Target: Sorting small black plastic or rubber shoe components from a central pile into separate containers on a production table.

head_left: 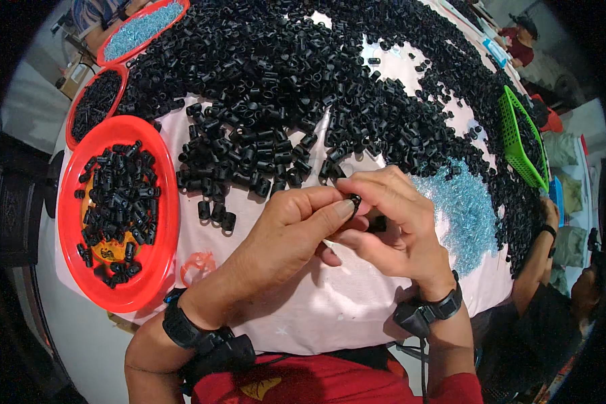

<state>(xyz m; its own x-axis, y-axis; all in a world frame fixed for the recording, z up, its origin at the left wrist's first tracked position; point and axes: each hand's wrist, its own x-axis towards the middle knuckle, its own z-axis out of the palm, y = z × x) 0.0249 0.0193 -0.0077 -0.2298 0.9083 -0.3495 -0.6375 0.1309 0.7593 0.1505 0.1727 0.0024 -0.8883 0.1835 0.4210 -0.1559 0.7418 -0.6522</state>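
Observation:
My left hand (pixel 284 225) and my right hand (pixel 414 239) meet over the front of the cloth-covered table. Between the fingertips of both hands is a small black plastic part (pixel 355 200), mostly covered by my left thumb. A second black piece (pixel 378 223) shows inside the curl of my right fingers. Just beyond my hands lies a big heap of short black tubular plastic parts (pixel 249 145). Beside my right hand spreads a pile of tiny clear-blue pieces (pixel 461 212).
At left, a red oval basin (pixel 167 222) holds several black parts. Behind it stand a smaller red basin (pixel 71 128) of black pieces and a red tray (pixel 103 57) of clear-blue ones. A green basket (pixel 512 145) sits at right, near another person's arm (pixel 535 259).

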